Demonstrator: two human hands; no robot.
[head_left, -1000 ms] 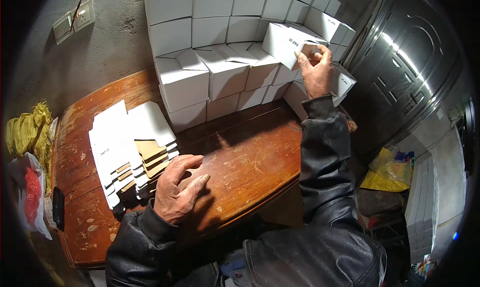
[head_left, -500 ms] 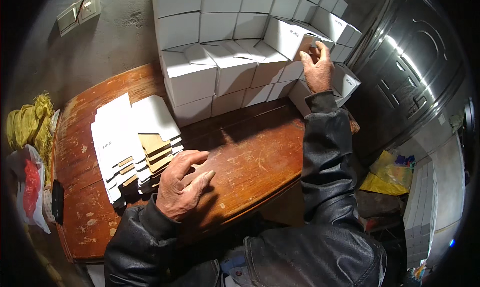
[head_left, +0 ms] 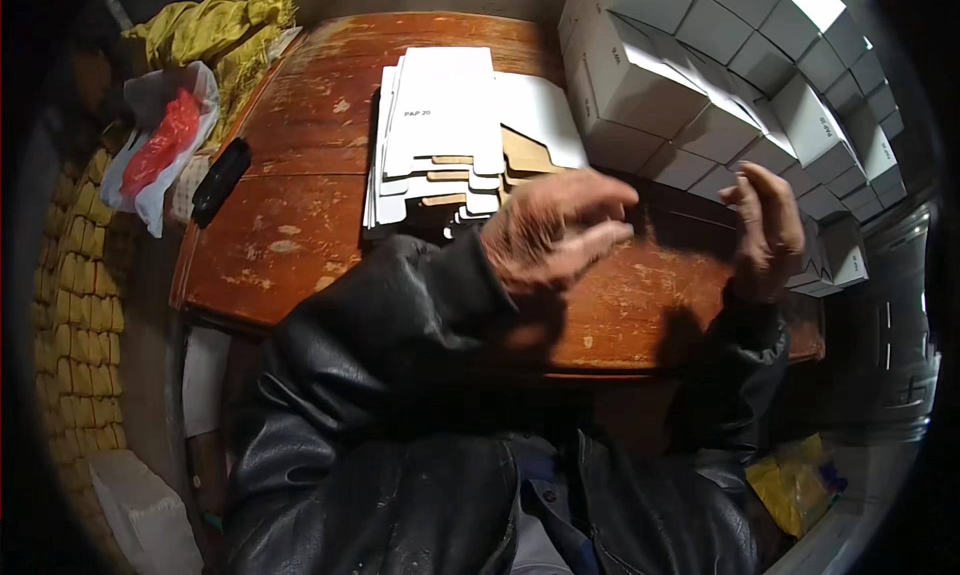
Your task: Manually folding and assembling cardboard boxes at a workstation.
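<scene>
My left hand (head_left: 560, 230) hovers over the table just right of a stack of flat white cardboard box blanks (head_left: 440, 135). Its thumb and fingers are apart, with nothing between them. Brown inner sides and cut tabs show along the near edge of the stack. My right hand (head_left: 765, 235) is raised in front of the piled white boxes (head_left: 640, 100), fingers bent and spread a little, holding nothing. It is slightly blurred. A white box (head_left: 805, 130) sits on the lower rows of the pile, beyond my right hand.
The worn reddish-brown wooden table (head_left: 270, 245) bears the stack and boxes. At its left lie a black case (head_left: 222, 182), a white bag with red plastic (head_left: 165, 145) and yellow sacking (head_left: 215, 25). A yellow bag (head_left: 790, 485) lies low at right; a dark door (head_left: 900, 345) stands beyond.
The view has swung left. My right hand has drawn back from the box on the pile. My left hand has risen off to the right of the blanks. Both hands remain without anything in them.
</scene>
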